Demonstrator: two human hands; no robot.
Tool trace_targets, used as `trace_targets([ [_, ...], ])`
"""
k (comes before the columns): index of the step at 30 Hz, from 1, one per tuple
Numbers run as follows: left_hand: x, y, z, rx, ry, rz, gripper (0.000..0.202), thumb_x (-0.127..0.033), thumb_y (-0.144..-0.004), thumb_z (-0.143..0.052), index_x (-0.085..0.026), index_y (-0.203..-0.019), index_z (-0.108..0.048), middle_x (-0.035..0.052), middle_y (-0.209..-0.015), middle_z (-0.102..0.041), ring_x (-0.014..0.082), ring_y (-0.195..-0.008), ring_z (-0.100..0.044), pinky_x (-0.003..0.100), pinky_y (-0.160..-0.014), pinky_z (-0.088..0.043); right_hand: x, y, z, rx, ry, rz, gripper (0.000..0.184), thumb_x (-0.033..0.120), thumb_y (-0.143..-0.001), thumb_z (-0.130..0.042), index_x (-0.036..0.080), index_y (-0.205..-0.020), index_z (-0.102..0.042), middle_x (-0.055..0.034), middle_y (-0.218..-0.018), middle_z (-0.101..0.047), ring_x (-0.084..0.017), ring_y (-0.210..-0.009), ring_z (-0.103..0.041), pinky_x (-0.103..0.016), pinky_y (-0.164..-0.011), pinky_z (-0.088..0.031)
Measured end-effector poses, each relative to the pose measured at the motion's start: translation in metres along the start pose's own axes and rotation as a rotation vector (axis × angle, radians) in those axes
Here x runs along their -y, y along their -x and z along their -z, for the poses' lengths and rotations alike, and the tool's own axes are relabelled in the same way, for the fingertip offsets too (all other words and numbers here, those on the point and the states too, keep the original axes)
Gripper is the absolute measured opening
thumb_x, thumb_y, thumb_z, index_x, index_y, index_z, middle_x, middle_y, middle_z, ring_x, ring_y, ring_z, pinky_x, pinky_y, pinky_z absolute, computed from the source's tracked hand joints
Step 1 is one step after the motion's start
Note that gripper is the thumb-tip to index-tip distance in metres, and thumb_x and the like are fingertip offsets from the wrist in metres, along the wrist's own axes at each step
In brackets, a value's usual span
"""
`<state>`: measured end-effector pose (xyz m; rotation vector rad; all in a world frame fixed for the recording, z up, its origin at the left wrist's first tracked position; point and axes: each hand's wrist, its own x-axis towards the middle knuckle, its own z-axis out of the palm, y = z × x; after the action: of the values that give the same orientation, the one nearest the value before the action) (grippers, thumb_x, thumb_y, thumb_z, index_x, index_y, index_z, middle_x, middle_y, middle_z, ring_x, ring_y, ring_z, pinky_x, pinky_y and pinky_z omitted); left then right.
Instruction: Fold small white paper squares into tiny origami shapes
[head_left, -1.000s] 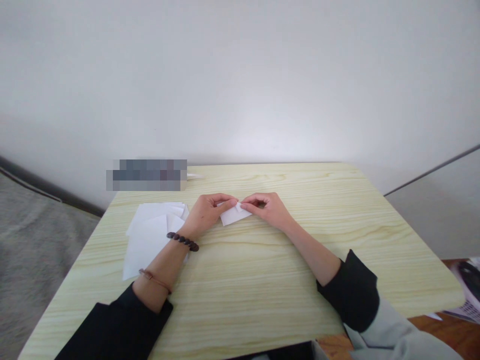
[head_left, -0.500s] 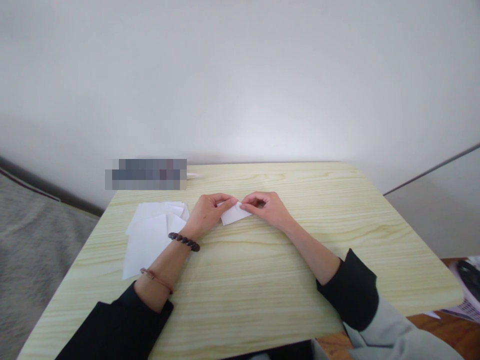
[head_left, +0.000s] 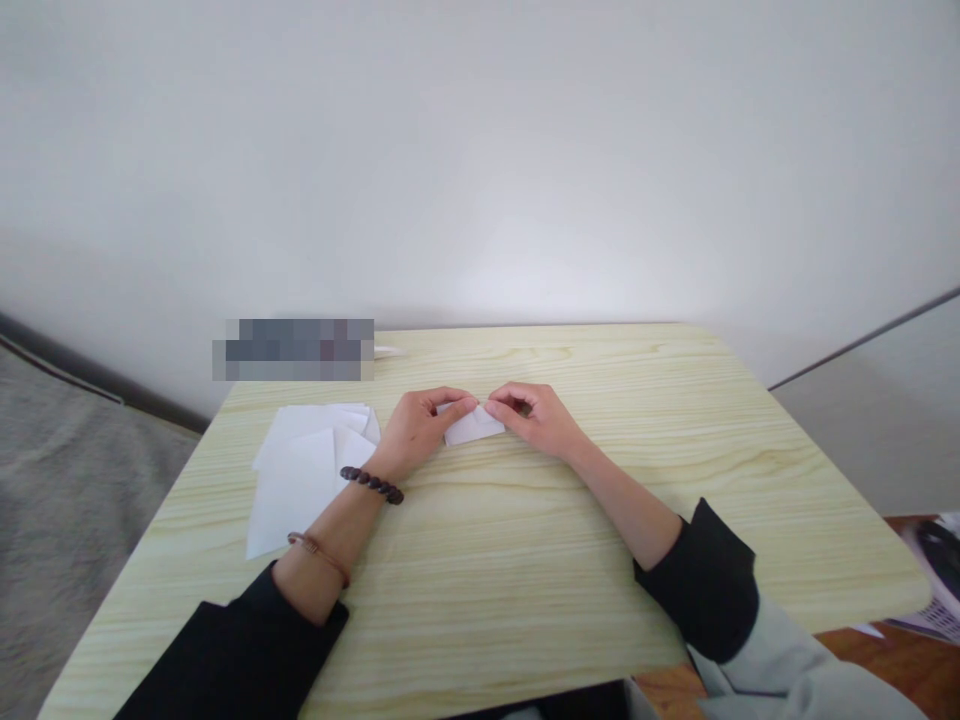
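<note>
1 head camera, close above table (head_left: 480, 580), facing forward and down toward wall (head_left: 480, 150).

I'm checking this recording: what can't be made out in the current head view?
All in the head view:
Folded white paper: both ends partly hidden by the left hand and right hand; layers too small to count.
White sheets: partly covered by the left forearm.
Pixelated block: masking hides what is there.
Lilac basket: cut off by the right edge, contents blurred.
Black object: cut off by the bottom edge.
</note>
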<state>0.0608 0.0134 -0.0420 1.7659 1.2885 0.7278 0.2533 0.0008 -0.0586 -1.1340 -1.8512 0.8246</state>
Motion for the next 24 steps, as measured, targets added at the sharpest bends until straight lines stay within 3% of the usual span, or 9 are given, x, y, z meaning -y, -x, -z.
trace_targets([
  [7,-0.0004,-0.0001,-0.0007,0.008,0.026,-0.010,0.040,-0.053,-0.077,-0.057,-0.018,-0.088,-0.074,0.0030,-0.089,-0.072,0.0184,-0.076,-0.060,0.025,-0.066,-0.042,-0.0011,0.0004,-0.0006,0.016,-0.027,-0.033,0.022,0.037,-0.080,-0.061,0.015,-0.077,-0.066,0.0001,-0.065,-0.063,-0.008,-0.056,-0.051,-0.019,-0.053,-0.039],
  [24,-0.0046,0.0020,-0.0003,0.003,-0.021,0.007,0.041,-0.053,-0.078,-0.054,-0.017,-0.085,-0.073,0.0019,-0.078,-0.070,0.0143,-0.062,-0.053,0.024,-0.057,-0.037,-0.0022,0.0004,-0.0023,0.014,-0.062,-0.083,0.023,0.038,-0.078,-0.064,0.015,-0.075,-0.066,0.0005,-0.064,-0.061,-0.008,-0.055,-0.049,-0.020,-0.053,-0.038],
])
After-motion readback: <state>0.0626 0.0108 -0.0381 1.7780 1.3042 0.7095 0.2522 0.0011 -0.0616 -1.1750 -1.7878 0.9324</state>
